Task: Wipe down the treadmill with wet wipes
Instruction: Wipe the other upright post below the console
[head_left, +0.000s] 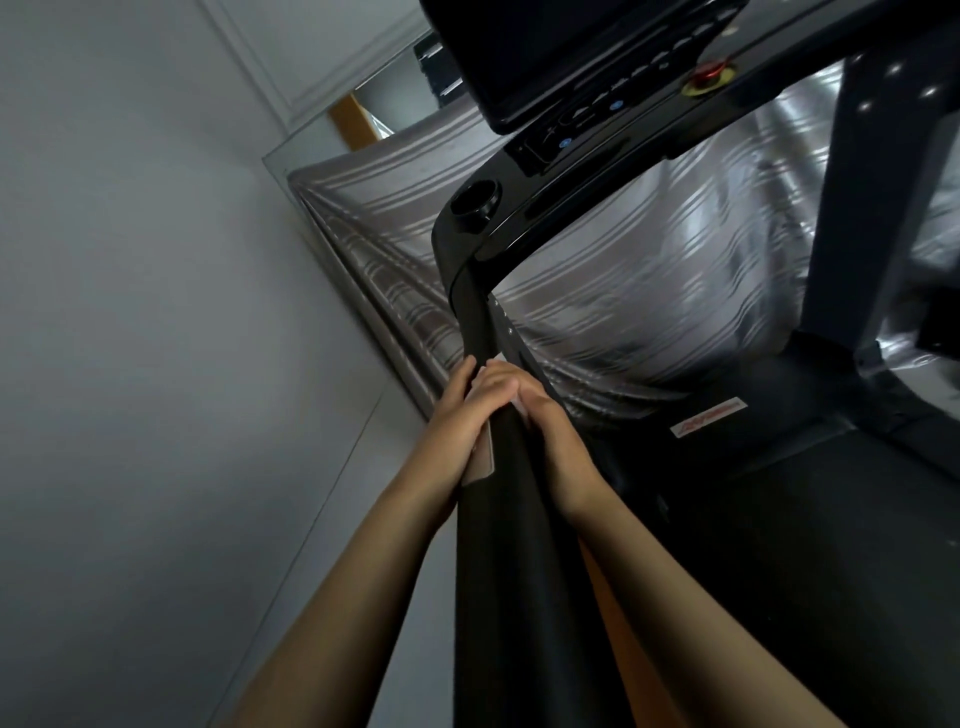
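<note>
The black treadmill fills the right half of the view; its left handrail (498, 545) runs from the bottom centre up to the console (597, 104). A pale wet wipe (480, 457) is wrapped round that handrail. My left hand (454, 415) grips the rail from the left with the wipe under its palm. From the right, my right hand (540, 421) curls over the same spot, its fingers lying across the left hand's fingers. Most of the wipe is hidden beneath both hands.
A white wall (156, 312) stands close on the left. A striped grey curtain (623, 270) hangs behind the treadmill. The console has a cup holder (474, 200) and a red stop button (709, 78). The dark belt deck (805, 545) lies at the lower right.
</note>
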